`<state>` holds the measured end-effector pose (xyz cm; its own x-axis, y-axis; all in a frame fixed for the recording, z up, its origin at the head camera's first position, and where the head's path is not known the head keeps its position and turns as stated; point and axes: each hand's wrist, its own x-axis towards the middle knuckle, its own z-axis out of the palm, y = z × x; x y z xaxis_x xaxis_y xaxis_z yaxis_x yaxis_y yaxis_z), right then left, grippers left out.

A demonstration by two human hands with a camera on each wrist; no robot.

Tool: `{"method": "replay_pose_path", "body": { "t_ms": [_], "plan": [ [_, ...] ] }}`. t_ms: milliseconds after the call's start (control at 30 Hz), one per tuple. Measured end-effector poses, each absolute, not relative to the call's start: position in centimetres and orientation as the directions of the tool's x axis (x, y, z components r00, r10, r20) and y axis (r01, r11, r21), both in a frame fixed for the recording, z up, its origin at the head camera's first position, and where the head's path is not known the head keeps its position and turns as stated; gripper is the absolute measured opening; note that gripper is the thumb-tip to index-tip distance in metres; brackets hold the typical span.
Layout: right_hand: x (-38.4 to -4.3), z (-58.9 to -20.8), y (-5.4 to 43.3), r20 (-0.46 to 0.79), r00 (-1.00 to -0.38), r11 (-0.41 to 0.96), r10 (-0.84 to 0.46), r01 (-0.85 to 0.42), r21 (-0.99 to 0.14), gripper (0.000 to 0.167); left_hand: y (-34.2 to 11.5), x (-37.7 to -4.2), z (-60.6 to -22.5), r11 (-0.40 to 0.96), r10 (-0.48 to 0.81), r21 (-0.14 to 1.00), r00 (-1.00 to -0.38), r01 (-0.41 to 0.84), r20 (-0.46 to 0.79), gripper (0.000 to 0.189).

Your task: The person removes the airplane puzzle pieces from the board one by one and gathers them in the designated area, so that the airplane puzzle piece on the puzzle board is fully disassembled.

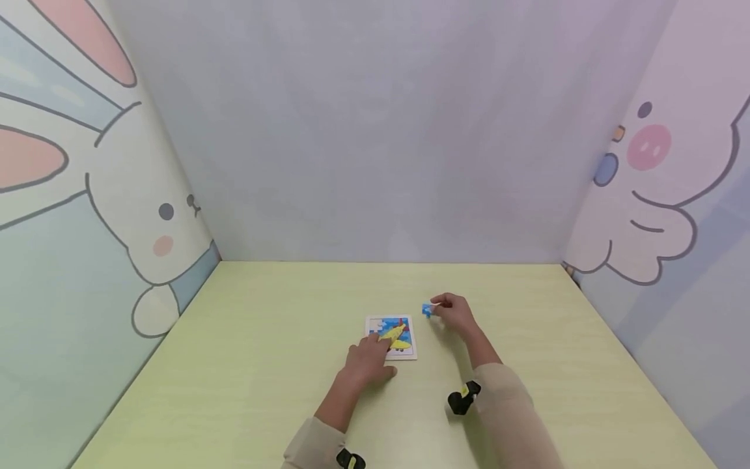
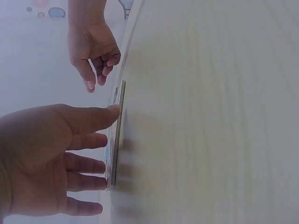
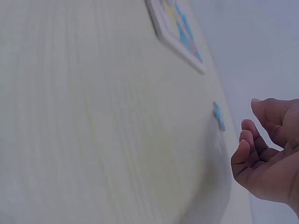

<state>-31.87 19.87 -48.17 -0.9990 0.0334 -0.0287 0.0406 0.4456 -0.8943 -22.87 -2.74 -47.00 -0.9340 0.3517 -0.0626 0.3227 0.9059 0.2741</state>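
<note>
Counter [image 1: 252,365] spans the foreground. Left hand [image 1: 369,360] lies over the near left part of the framed puzzle [image 1: 413,342], fingers straight, gripping nothing. Right hand [image 1: 456,315] hangs above the counter, fingers loosely curled, thumb apart, seemingly empty. Blue piece [image 1: 426,310] lies on the counter just left of those fingers, toward the puzzle; right hand nearer, long axis unclear.

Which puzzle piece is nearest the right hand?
The loose blue piece, lying on the table close to the right hand. The other visible pieces sit inside the white frame.
</note>
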Motion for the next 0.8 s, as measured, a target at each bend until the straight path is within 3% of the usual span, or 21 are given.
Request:
{"method": "replay_pose_path", "body": {
  "t_ms": [167,333,600,800],
  "plan": [
    [-30.9,-47.9,19.1,-0.032,-0.998,0.343,0.045,0.046,-0.938,0.021,-2.6,-23.1,-46.8,0.915,0.341,0.231,-0.94,0.332,-0.002,0.042],
    [-30.4,-47.9,17.8,0.016,-1.0,0.302,0.02,-0.01,-0.953,0.022,-1.7,-23.2,-46.5,0.913,0.35,0.216,-0.937,0.346,0.02,0.046],
    [-30.6,-48.3,16.2,0.05,-0.998,0.3,-0.025,-0.055,-0.952,0.02,-0.4,-22.7,-47.0,0.906,0.374,0.224,-0.927,0.36,-0.021,0.054],
    [-30.8,-48.2,14.6,0.053,-0.989,0.334,-0.138,-0.097,-0.937,0.022,-0.6,-22.8,-47.3,0.904,0.391,0.211,-0.919,0.372,-0.054,0.057]
  ]
}}
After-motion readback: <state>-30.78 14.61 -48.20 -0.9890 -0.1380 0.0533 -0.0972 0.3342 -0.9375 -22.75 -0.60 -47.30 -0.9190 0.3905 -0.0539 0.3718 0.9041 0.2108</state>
